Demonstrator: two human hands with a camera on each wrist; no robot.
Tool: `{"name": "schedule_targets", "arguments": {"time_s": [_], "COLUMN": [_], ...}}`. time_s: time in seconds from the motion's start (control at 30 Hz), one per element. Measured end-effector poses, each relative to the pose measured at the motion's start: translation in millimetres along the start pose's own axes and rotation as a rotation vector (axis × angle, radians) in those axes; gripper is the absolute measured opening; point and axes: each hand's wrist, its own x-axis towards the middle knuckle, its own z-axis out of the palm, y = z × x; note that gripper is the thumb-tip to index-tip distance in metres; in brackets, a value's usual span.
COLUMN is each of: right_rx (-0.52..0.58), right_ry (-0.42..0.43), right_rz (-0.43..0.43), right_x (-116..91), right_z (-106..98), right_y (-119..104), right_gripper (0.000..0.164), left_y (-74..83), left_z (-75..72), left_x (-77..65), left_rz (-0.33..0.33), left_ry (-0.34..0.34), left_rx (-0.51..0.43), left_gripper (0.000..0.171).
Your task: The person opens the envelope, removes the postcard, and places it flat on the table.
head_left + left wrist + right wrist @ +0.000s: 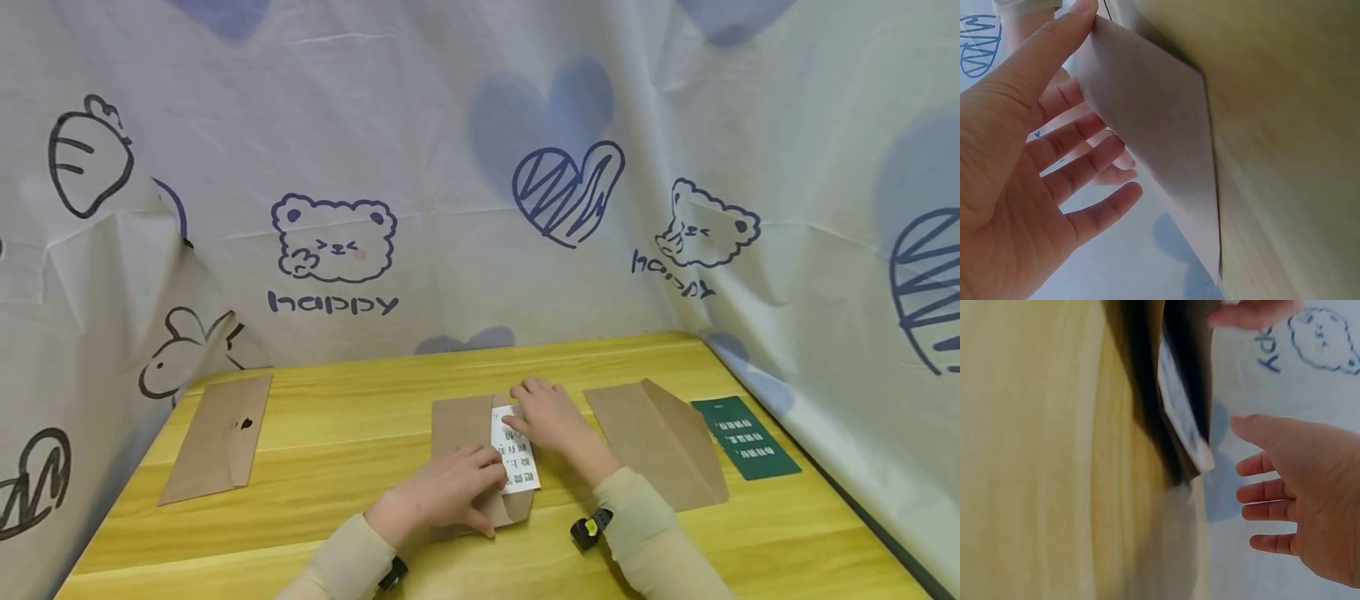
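A brown paper envelope [459, 421] lies in the middle of the table with its flap side to the right. A white card [517, 454] with dark printed characters sits partly in its mouth; the right wrist view shows the white card [1179, 403] edge-on between the brown layers. My left hand [450, 487] holds the envelope's near part, its thumb at the edge of the envelope [1154, 119] and its fingers bent over the top. At the card's far end hovers my right hand [551, 417]. In the right wrist view the right hand [1304, 494] has its fingers loosely extended, apart from the card.
On the right lies another brown envelope [645, 433] with its flap unfolded, beside a green card [746, 437] with white characters. A closed brown envelope [217, 437] with a dark seal lies at the left. Behind the wooden table [337, 433] hangs a printed white curtain [450, 275].
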Motion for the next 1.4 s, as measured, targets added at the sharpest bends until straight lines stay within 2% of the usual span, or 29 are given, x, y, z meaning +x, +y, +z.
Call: {"name": "schedule_targets", "arguments": {"time_s": [0.27,0.67,1.03,1.23,1.4], "right_rx": [0.006,-0.011,0.018,0.008,0.013], "right_ry": [-0.109,-0.156,-0.071,-0.006,0.016], "right_rz": [0.039,0.089,0.059,0.038,0.029], "right_x": [12,13,8,-3,-12], "right_z": [12,18,13,11,7], "right_y": [4,3,7,21,36], "right_gripper": [0.063,0.068,0.062,0.057,0.054], "left_y": [0.2,2.1,1.3,2.1,1.9], "left_z": [-0.9,-1.7,-0.2,-1.3,-1.2], "left_x": [-0.4,-0.5,-0.8,-1.2,-0.9], "left_rz": [-0.01,-0.021,-0.029,-0.03,-0.035], "left_ry": [-0.025,-0.013,-0.018,-0.017,-0.02], "left_rx": [0.054,0.104,0.107,0.111,0.107], "left_gripper": [0.048,0.05,0.051,0.052,0.051]}}
